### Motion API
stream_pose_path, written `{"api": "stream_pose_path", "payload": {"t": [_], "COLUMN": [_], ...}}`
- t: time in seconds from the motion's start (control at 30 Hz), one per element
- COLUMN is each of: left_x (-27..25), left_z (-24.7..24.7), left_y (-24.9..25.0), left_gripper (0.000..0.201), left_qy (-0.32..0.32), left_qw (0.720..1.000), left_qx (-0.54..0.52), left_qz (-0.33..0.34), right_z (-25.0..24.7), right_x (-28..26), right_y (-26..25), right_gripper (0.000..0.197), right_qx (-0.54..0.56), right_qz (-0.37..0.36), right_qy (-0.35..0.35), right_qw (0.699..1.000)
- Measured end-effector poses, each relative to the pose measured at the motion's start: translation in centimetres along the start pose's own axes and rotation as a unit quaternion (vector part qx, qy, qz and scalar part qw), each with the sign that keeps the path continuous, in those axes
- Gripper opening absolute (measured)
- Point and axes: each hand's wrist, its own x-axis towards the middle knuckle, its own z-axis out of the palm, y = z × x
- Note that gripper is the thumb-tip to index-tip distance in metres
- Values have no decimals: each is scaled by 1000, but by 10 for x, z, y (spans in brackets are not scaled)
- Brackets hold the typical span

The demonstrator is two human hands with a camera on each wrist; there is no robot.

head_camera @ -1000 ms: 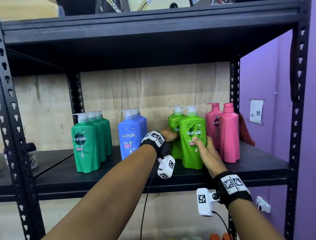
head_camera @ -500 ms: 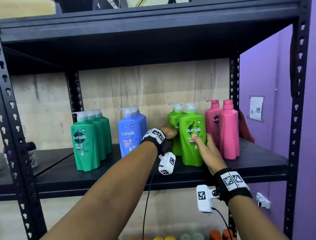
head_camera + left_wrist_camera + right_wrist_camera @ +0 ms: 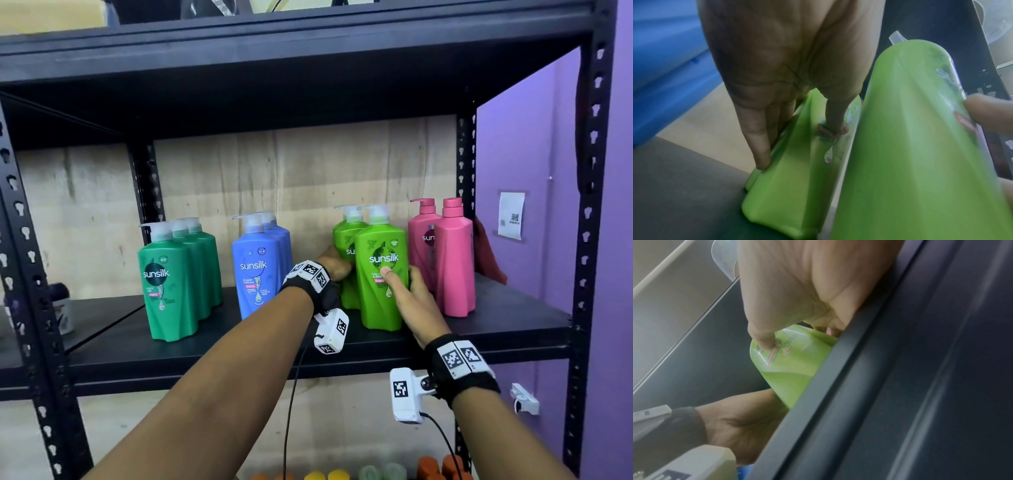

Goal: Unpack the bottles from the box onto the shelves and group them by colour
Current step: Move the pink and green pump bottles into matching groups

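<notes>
Two lime green pump bottles stand on the black shelf (image 3: 239,349), one behind the other. My left hand (image 3: 334,263) grips the rear lime bottle (image 3: 346,236); in the left wrist view the thumb (image 3: 838,126) presses its label and the fingers (image 3: 760,146) lie along its side. My right hand (image 3: 402,277) grips the front lime bottle (image 3: 380,301), thumb on the label. Dark green bottles (image 3: 171,284) stand at the left, blue bottles (image 3: 257,274) in the middle, and pink bottles (image 3: 452,260) at the right.
Black perforated posts (image 3: 589,240) frame the shelf, with another shelf board (image 3: 274,44) overhead. A small dark-capped container (image 3: 63,308) sits at the far left. A red cloth (image 3: 486,253) lies behind the pink bottles. Coloured bottle caps (image 3: 376,472) show on the level below.
Both hands keep their hold on the two lime bottles, which stay in the same spot. Only the head view has shifted slightly.
</notes>
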Motion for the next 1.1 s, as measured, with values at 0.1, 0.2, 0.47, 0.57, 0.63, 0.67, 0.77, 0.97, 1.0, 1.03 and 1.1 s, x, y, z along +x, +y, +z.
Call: {"api": "stream_pose_path", "payload": {"t": [0.1, 0.2, 0.47, 0.57, 0.63, 0.67, 0.77, 0.97, 1.0, 1.03, 1.1], "left_x": [-3, -8, -38, -49, -54, -56, -60, -62, -64, -66, -69], "left_z": [1, -1, -3, 7, 13, 17, 30, 51, 53, 53, 54], "left_y": [1, 3, 5, -2, -8, -11, -17, -34, -36, -37, -40], "left_gripper": [24, 16, 45, 59, 64, 64, 65, 75, 80, 85, 89], "left_qy": [10, 3, -17, 9, 4, -1, 8, 48, 56, 64, 77], "left_qw": [1000, 1000, 989, 975, 967, 962, 946, 953, 956, 959, 965], "left_qx": [-17, -20, -119, -174, -202, -226, -289, -295, -285, -274, -250], "left_qz": [-8, -20, -84, -141, -154, -156, -143, -56, -43, -35, -23], "right_z": [0, 0, 0, -1, -1, -1, 2, 7, 7, 6, 6], "right_x": [0, 1, 6, 10, 12, 13, 15, 16, 15, 15, 15], "right_y": [1, 2, 5, 6, 7, 7, 7, 7, 8, 8, 10], "right_gripper": [50, 54, 53, 49, 52, 55, 65, 73, 71, 68, 65], "right_qx": [-2, 2, 35, 59, 56, 55, 37, -40, -35, -29, -34], "right_qz": [0, 0, 20, 31, 28, 28, 29, 40, 40, 39, 35], "right_qy": [3, 3, -48, -76, -89, -94, -106, -83, -69, -59, -57], "right_qw": [1000, 1000, 998, 995, 994, 994, 993, 995, 996, 997, 997]}}
